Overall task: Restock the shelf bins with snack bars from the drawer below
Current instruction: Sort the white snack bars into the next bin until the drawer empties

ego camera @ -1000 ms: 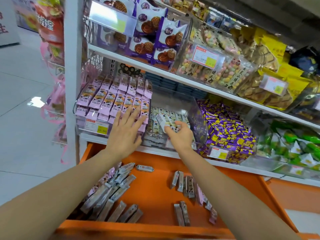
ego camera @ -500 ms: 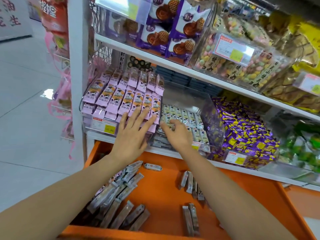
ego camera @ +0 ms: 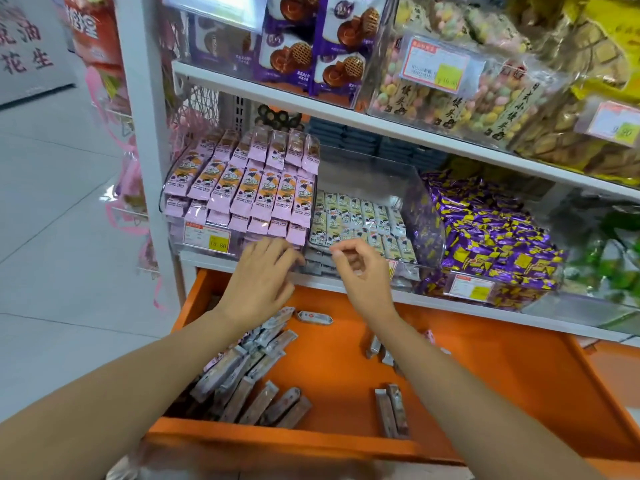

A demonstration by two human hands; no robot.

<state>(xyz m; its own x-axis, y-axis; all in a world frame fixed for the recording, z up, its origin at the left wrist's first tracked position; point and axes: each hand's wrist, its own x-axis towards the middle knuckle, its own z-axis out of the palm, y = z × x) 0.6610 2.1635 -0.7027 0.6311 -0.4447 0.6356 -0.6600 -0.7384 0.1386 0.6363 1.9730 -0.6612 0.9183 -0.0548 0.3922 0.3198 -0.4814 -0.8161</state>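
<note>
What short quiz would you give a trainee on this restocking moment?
1. True or false: the orange metal drawer is shut.
2. The right hand has its fingers: A) curled, nothing visible in them; B) round a purple sweet; C) flat on the drawer.
3. Fill in: the left hand is at the front of the clear plastic bin of ____-wrapped snack bars.
Key: 1 false; 2 A; 3 pink.

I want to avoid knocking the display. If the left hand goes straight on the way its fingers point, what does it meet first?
Most likely the clear front wall of the bin holding pink-wrapped snack bars, near its lower right corner. The left hand may already touch it; depth is unclear.
</note>
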